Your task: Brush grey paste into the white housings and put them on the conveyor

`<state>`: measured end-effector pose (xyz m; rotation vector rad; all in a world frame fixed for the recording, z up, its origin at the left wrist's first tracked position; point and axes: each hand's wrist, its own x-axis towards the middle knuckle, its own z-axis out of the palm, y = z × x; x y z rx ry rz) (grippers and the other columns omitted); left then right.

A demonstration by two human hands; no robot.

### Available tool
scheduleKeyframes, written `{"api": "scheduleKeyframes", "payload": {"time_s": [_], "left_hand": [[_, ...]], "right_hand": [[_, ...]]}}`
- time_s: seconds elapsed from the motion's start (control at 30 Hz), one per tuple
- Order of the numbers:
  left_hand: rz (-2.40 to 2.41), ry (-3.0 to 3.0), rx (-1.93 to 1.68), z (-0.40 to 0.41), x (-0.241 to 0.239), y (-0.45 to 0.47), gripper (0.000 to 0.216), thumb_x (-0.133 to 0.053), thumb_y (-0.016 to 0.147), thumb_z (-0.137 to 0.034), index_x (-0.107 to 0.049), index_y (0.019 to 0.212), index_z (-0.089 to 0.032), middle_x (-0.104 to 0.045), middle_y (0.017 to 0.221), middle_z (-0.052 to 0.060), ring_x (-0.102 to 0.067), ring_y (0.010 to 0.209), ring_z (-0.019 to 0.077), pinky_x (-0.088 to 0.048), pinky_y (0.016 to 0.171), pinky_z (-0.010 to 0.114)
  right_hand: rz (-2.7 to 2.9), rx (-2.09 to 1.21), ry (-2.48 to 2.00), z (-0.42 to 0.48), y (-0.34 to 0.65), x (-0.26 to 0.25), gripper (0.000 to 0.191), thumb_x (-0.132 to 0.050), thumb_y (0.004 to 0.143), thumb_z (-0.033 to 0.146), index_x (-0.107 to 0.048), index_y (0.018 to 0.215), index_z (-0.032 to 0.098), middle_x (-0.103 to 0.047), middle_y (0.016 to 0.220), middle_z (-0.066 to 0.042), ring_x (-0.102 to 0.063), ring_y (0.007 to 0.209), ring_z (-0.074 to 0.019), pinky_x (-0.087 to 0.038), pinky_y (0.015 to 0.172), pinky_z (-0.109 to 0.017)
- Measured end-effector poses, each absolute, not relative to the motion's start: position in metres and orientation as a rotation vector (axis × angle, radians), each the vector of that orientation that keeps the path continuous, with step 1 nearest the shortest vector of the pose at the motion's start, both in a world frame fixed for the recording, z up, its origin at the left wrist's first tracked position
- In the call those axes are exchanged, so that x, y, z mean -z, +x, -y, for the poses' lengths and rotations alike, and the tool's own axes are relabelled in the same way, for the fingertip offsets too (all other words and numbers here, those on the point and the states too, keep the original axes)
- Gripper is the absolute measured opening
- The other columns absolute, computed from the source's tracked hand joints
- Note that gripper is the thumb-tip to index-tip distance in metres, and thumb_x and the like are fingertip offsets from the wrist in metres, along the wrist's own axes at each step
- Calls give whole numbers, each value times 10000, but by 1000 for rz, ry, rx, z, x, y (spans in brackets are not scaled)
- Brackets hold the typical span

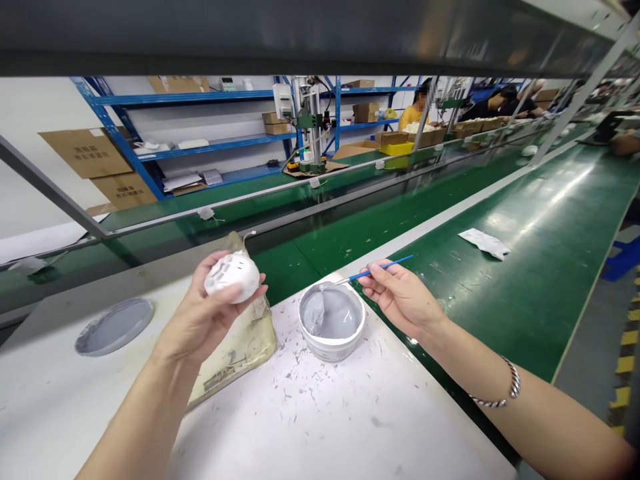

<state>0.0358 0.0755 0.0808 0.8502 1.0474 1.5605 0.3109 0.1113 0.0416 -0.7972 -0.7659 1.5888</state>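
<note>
My left hand [215, 300] is closed around a rounded white piece [240, 270] with grey patches and small dark slots on its surface. Between the thumb and fingers of my right hand [397, 293] is a thin blue-handled brush [373, 269]. Its tip reaches over the left back rim of a white tub [331, 350]. Grey paste [343, 313] fills part of the tub, with a thicker lump on the left side. Whether the bristles touch the paste I cannot tell.
A yellowish, stained pad [250, 343] lies under my left hand. Further left is a grey-coated round lid [115, 327]. Grey flecks dot the white board [300, 420]. A white packet [484, 243] rests on the green bench [530, 300]. Co-workers sit at the far line.
</note>
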Motion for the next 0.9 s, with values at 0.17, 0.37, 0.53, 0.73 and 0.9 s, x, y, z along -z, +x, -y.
{"api": "scheduleKeyframes", "payload": {"time_s": [0.17, 0.37, 0.53, 0.73, 0.9], "left_hand": [[-1351, 1374, -1555, -61, -78, 59, 688, -886, 456, -97, -569, 1038, -280, -625, 888, -21, -614, 729, 133, -510, 629, 188], [-1255, 1243, -1391, -48, -82, 73, 646, -877, 524, -204, -520, 1056, -286, -616, 914, -14, -593, 727, 139, -489, 621, 213], [-1021, 994, -1077, -45, -81, 70, 479, -716, 751, -321, -513, 1185, -317, -635, 992, 8, -604, 793, 144, -509, 692, 239], [-1148, 1057, -1146, -45, -80, 75, 352, -699, 782, -406, -558, 1088, -304, -625, 955, -25, -585, 735, 94, -480, 624, 166], [-1226, 1037, -1117, -44, -79, 80, 379, -597, 789, -590, -601, 933, -240, -604, 794, -1, -501, 585, 108, -400, 484, 197]], "right_hand": [[704, -1575, -809, -115, 311, -38, 299, -863, 627, 313, -603, 691, 181, -676, 673, 19, -689, 702, -125, -530, 603, -202], [710, -1575, -799, -116, 313, -37, 281, -853, 648, 304, -605, 704, 183, -691, 728, 16, -684, 718, -109, -535, 611, -190], [684, -1588, -794, -117, 314, -40, 284, -857, 641, 304, -614, 723, 181, -698, 766, 20, -681, 721, -93, -532, 604, -169], [629, -1603, -796, -117, 315, -44, 251, -838, 663, 266, -606, 720, 188, -701, 773, 18, -687, 711, -95, -543, 587, -165], [682, -1605, -783, -103, 312, -54, 189, -793, 721, 274, -618, 742, 205, -715, 849, 14, -691, 739, -96, -556, 619, -179]]}}
